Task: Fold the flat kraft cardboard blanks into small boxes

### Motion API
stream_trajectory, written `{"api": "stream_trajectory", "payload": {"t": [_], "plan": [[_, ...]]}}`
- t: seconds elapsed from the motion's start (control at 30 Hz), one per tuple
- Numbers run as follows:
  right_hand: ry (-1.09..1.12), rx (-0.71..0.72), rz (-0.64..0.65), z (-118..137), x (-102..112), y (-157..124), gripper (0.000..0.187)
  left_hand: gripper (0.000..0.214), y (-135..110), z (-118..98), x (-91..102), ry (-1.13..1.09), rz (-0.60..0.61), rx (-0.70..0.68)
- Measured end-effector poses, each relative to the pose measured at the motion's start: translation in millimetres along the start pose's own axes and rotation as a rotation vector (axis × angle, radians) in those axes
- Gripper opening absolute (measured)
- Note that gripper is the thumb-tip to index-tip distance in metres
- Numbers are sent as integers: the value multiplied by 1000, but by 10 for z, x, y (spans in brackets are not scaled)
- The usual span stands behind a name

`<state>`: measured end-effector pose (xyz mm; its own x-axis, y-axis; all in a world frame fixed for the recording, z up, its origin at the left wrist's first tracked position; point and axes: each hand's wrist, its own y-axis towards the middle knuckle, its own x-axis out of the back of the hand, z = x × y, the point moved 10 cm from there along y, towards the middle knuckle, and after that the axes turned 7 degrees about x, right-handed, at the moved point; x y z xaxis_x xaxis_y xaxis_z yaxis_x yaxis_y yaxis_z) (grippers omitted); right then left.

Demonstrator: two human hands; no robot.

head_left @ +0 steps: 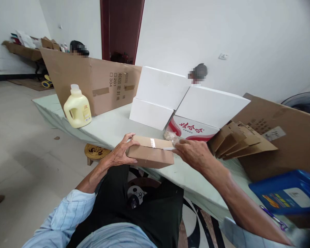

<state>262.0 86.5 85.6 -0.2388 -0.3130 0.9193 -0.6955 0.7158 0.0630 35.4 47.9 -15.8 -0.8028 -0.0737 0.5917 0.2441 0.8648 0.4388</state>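
Note:
A small brown cardboard box (pixel 151 156) rests at the table's near edge. My left hand (pixel 122 151) grips its left end, thumb and fingers pressed on top and side. A shiny piece of clear tape (pixel 153 143) lies across the seam on top. At the box's right end, my right hand (pixel 192 151) pinches a whitish strip of tape (pixel 168 148) that reaches the top edge. Just beyond those fingers is a crumpled-looking clear item (pixel 171 136), partly hidden and too unclear to name.
White boxes (pixel 160 86) stand across the table (pixel 105 125). A yellow jug (pixel 79 108) sits at left before a cardboard panel (pixel 98 82). Flattened cardboard pieces (pixel 243 137) and a blue container (pixel 286 193) are at right. People's heads show behind the panels.

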Motion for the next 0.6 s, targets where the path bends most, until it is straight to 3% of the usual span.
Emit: {"api": "stream_trajectory", "payload": {"t": [0.1,0.2,0.23,0.3,0.37,0.43,0.5,0.6], "plan": [[153,37,-84,-220,73,-101,35,77,8,7,-4,5,13,10],[473,40,-340,-553,-80,-306,40,81,8,25,-11,-1,10,23],[532,-31,-433,-704,-245,-408,42,83,8,33,-16,-1,9,28],[552,-201,-524,-911,-771,-621,45,88,13,49,-30,3,10,40],[519,-392,-517,-1011,-1414,-826,51,93,24,56,-43,11,18,45],[508,-476,-507,-992,-1931,-960,50,94,38,51,-42,24,24,48],[511,-504,-526,-957,-2213,-1013,47,94,50,35,-32,45,33,49],[535,-529,-588,-926,-2181,-958,45,91,62,5,0,78,36,54]]}}
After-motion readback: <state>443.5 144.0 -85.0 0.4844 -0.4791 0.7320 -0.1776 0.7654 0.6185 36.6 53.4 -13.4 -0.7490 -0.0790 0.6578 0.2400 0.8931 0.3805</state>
